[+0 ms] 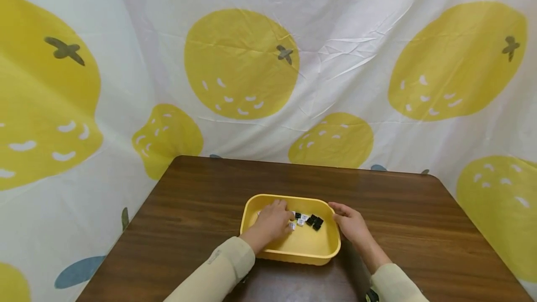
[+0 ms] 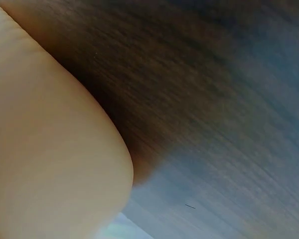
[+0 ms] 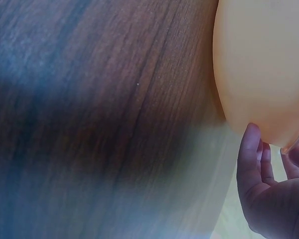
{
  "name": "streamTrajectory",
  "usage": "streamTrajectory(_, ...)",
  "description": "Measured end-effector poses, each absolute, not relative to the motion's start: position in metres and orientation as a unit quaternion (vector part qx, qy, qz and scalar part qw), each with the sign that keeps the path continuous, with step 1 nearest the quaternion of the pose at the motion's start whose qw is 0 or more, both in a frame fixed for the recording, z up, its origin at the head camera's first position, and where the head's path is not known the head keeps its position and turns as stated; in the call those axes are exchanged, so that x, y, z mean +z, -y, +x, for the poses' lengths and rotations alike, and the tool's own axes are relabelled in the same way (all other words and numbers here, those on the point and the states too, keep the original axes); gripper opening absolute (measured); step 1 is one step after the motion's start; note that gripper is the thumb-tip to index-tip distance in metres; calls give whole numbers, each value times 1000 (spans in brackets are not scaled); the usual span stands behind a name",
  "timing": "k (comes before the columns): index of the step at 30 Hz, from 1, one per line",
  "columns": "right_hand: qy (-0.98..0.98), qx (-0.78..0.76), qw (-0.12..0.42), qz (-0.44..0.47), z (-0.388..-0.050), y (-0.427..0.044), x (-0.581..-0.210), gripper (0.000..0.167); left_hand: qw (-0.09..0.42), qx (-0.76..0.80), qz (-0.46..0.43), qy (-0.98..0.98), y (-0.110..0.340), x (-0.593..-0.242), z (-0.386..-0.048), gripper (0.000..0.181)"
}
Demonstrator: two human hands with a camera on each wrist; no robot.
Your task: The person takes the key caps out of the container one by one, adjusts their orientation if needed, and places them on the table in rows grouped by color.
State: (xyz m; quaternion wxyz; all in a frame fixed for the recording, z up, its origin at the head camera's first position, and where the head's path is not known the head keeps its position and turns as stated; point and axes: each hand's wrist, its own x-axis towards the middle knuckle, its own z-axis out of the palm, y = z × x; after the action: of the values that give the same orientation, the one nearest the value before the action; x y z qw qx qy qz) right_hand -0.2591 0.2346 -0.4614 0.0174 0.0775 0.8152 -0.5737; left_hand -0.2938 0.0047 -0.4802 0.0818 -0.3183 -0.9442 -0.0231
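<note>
Left hand (image 1: pixel 272 223) and right hand (image 1: pixel 351 225) are flanking squarish black tiles (image 1: pixel 317 223) and white tiles (image 1: pixel 300 222) lying inside the round-cornered yellow tray (image 1: pixel 299 247). At its left, the left hand is bending downward (any hold, I cannot tell); at its far right corner, the right hand is pinching its edge. Fruit-print cloth (image 1: pixel 335 83) is hanging beyond it.
</note>
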Motion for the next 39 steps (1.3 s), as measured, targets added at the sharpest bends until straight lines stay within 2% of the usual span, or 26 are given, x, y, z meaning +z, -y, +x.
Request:
streamTrajectory(7, -815, -575, 19, 72, -258, -234, -461, 40, 47, -30, -326, 944, -4, -484, -297, 20)
streamTrajectory(21, -826, -558, 8, 82, -258, -243, -458, 39, 13, -40, -330, 943, -8, -477, -295, 17)
streamTrajectory(39, -833, -549, 0, 68, -261, -246, -462, 39, -1, -46, -328, 944, -9, -474, -298, 16)
